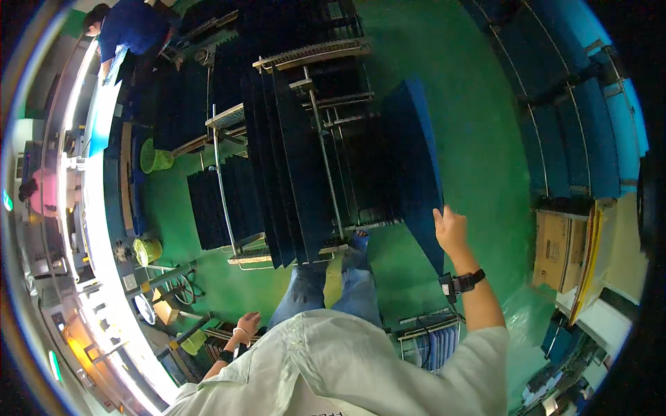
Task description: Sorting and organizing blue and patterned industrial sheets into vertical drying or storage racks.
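Note:
A large flat blue panel (414, 159) stands on edge to the right of a slotted rack. My right hand (452, 232) is closed on the panel's near edge, with a dark device strapped at the wrist. Low at my left side, my left hand (248, 324) hangs with loosely bent fingers and nothing visible in it. In front of my legs, several dark panels (277, 173) stand upright in the rack (333, 180), which has metal posts and notched bars. How the held panel's far end is supported is too dark to tell.
More racks of blue panels (590, 132) line the right, with a cardboard box (551, 243) below them. A brightly lit bench (104, 118) runs along the left, where another person (135, 28) leans over. Green bins (155, 157) stand near it on the green floor (479, 139).

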`<state>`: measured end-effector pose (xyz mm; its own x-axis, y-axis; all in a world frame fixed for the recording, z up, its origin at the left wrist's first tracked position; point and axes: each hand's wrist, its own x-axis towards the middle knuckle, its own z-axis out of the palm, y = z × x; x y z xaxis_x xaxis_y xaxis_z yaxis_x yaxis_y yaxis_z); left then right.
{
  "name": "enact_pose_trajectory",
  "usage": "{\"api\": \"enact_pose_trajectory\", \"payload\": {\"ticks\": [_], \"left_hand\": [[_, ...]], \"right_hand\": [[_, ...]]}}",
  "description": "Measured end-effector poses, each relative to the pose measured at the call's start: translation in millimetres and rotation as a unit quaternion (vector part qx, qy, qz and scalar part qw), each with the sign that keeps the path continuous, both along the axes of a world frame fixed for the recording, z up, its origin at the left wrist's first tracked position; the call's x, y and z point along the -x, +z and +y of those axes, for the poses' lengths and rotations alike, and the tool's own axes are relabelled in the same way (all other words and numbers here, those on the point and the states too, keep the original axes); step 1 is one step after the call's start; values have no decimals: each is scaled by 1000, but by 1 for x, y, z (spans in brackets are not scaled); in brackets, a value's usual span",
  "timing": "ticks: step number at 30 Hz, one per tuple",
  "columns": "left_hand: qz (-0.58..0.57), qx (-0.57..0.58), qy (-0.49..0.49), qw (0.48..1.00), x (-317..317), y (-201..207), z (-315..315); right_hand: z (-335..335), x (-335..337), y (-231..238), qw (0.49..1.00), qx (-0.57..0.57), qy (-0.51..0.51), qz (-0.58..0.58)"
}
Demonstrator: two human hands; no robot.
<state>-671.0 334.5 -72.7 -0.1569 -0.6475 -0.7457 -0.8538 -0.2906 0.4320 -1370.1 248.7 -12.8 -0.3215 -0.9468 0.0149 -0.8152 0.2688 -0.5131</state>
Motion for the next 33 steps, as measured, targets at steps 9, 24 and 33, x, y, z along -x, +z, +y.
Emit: {"api": "enact_pose_trajectory", "payload": {"ticks": [9,24,33], "left_hand": [[-17,-134,246,960,127,43,-56],[-48,-132,218,966,112,61,-47],[21,-150,304,940,98,77,-40]], "right_hand": [[21,22,90,1000,0,-2,-26],[-13,9,-46,1000,12,22,4],[-15,-1,-123,997,-65,-27,20]]}}
